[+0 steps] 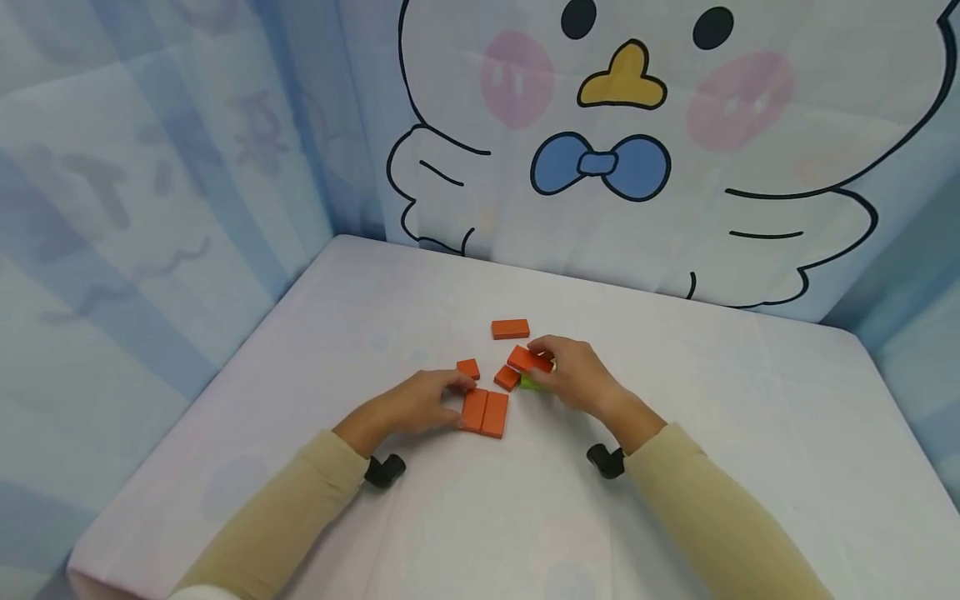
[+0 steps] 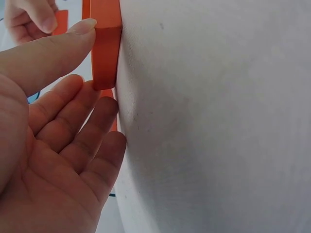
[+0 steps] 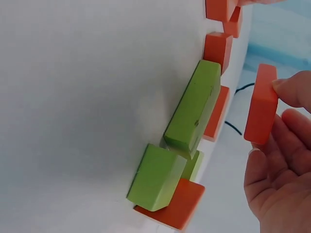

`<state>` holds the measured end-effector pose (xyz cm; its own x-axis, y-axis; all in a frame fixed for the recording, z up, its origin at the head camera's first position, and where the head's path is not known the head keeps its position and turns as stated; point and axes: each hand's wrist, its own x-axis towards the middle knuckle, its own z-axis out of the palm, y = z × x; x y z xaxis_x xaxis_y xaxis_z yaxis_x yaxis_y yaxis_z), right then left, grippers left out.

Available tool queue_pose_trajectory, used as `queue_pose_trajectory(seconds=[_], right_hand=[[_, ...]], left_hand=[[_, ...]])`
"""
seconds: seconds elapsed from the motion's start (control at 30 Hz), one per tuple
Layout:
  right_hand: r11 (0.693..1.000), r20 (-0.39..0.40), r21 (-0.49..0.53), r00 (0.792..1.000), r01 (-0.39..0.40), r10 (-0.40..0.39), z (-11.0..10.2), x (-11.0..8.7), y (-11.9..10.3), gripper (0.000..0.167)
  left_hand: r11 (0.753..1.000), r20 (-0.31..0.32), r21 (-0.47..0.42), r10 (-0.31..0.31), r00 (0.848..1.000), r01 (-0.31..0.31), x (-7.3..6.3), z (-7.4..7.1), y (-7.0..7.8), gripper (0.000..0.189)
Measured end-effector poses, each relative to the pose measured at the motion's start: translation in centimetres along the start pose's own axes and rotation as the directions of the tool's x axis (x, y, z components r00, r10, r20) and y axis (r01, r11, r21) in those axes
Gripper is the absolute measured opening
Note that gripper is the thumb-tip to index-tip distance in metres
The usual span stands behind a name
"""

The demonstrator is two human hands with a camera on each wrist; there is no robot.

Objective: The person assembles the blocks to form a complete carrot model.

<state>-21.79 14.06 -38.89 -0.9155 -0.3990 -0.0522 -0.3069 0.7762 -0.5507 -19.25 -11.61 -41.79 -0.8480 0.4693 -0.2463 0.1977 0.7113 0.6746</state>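
Two flat orange blocks [image 1: 494, 414] lie side by side on the table. My left hand [image 1: 426, 402] spans the left one, its thumb and fingertips touching opposite ends; the left wrist view shows the thumb at an edge of this orange block [image 2: 105, 58]. Between the thumb and fingers of my right hand [image 1: 577, 371] is another orange block [image 3: 263, 104], pinched above the table. Below and beside that hand, a long green block [image 3: 193, 104] and a shorter green block [image 3: 156, 178] lie close together. In the head view the hand mostly hides them.
A small orange block [image 1: 507, 378] sits between the hands, and another orange piece [image 1: 468, 368] lies beyond my left fingers. Farther back is an orange block [image 1: 510, 329]. Printed cloth [image 1: 600, 233] hangs along the table's far edge.
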Motion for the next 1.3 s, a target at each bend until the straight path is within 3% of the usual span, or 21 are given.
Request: queue_pose_trajectory(seconds=[0.57,1.0,1.3], right_hand=[[0.999,-0.002,-0.011,0.999,0.047,-0.047,1.5,-3.2,0.7,0.035],[1.0,0.063,-0.016,0.998,-0.026,0.027,2.3,-3.6,1.3,0.035],[0.999,0.106,0.037,0.994,-0.023,0.019,1.8,-4.1,1.2,0.037]], left_hand=[[1.0,0.0,0.03,0.001,1.0,-0.001,0.3,0.3,-0.4,0.051],[0.999,0.002,0.038,-0.013,1.0,0.013,0.4,0.4,-0.1,0.052],[0.999,0.002,0.035,-0.012,1.0,0.012,0.4,0.3,-0.1,0.05]])
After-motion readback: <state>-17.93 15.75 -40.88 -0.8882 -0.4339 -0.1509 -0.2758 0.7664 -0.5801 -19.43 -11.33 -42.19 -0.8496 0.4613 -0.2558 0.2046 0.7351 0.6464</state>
